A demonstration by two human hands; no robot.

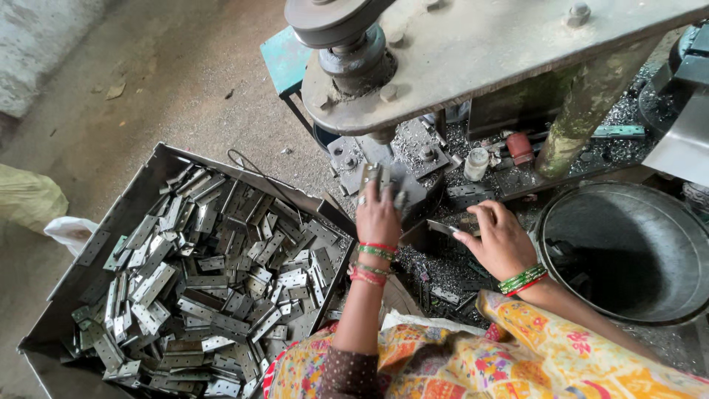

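My left hand (378, 214) rests at the base of a metal press machine (473, 52), fingers closed around a small metal hinge piece (374, 176) held upright near the machine's die. My right hand (496, 238) sits just to the right, pinching a flat metal hinge leaf (442, 227) between thumb and fingers. Both wrists carry red and green bangles. Metal shavings cover the machine bed (443, 270) under both hands.
A large metal tray (129, 199) heaped with several grey hinge leaves sits on the left. A big round steel basin (628, 251) stands on the right. Small bottles (477, 164) and scrap lie on the machine bed. A teal stool (284, 59) stands behind the press.
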